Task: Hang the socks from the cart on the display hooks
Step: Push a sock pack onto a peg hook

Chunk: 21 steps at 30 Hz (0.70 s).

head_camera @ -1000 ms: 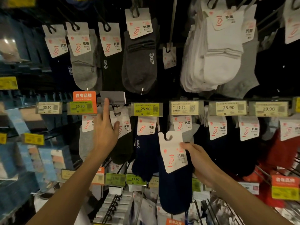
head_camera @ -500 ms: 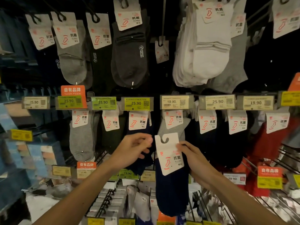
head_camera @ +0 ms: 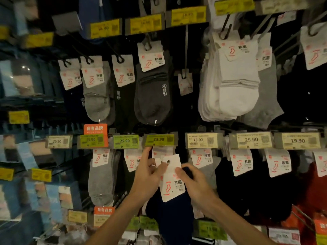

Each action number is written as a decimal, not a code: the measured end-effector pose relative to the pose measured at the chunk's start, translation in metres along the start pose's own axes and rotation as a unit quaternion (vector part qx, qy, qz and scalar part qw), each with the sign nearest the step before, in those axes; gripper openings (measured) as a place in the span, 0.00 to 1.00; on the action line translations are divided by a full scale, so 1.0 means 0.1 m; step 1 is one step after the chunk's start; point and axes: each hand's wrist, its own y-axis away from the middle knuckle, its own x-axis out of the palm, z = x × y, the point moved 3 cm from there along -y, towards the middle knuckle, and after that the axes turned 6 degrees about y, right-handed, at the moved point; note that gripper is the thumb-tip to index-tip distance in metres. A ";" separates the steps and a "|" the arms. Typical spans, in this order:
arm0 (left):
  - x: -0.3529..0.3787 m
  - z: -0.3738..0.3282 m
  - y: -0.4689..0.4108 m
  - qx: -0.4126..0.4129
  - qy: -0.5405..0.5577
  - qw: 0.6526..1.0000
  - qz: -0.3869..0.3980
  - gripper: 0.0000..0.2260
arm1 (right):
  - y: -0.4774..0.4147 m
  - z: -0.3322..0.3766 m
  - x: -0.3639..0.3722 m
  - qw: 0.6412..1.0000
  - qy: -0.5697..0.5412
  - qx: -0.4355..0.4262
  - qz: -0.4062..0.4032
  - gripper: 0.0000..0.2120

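A pair of dark navy socks (head_camera: 172,191) on a white cardboard header with a red sock outline sits low in the frame's centre, its hook slot (head_camera: 168,161) raised just under a green price label (head_camera: 159,139) reading 25.90. The left hand (head_camera: 146,175) pinches the card's upper left edge; the right hand (head_camera: 194,183) pinches its right edge, thumb in front. The hook is hidden, so this pair seems not yet hung; many hung pairs (head_camera: 154,92) surround it.
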 end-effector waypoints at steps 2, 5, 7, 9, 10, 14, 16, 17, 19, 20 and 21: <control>-0.03 -0.02 -0.01 0.048 -0.027 0.998 -0.017 0.27 | -0.05 0.03 0.03 1.000 -0.003 -0.011 0.001 0.04; -0.06 -0.05 -0.09 0.096 -0.071 0.992 -0.031 0.29 | -0.12 0.11 0.05 0.999 -0.009 -0.031 0.013 0.07; -0.09 -0.06 -0.18 0.100 -0.104 0.989 -0.040 0.31 | -0.18 0.17 0.06 0.999 -0.010 -0.043 0.019 0.07; -0.11 -0.07 -0.24 0.112 -0.131 0.984 -0.056 0.31 | -0.25 0.22 0.10 0.999 -0.014 -0.050 0.015 0.05; -0.11 -0.08 -0.26 0.120 -0.141 0.981 -0.057 0.31 | -0.28 0.24 0.12 0.999 -0.012 -0.051 0.012 0.04; -0.08 -0.11 -0.26 0.132 -0.159 0.978 -0.041 0.31 | -0.36 0.19 0.18 0.999 -0.017 -0.029 0.004 0.03; -0.06 -0.12 -0.25 0.134 -0.162 0.977 -0.034 0.30 | -0.36 0.15 0.20 0.999 -0.036 -0.014 0.008 0.04; -0.06 -0.14 -0.24 0.137 -0.163 0.977 -0.029 0.30 | -0.36 0.14 0.20 0.999 -0.039 -0.011 0.010 0.05; -0.06 -0.14 -0.23 0.138 -0.167 0.976 -0.028 0.30 | -0.36 0.14 0.21 0.999 -0.030 -0.012 0.011 0.06; -0.08 -0.12 -0.25 0.138 -0.170 0.975 -0.032 0.29 | -0.38 0.15 0.21 1.000 -0.022 -0.016 0.008 0.06; -0.09 -0.12 -0.26 0.143 -0.176 0.973 -0.039 0.29 | -0.39 0.17 0.21 1.000 -0.016 -0.023 0.004 0.05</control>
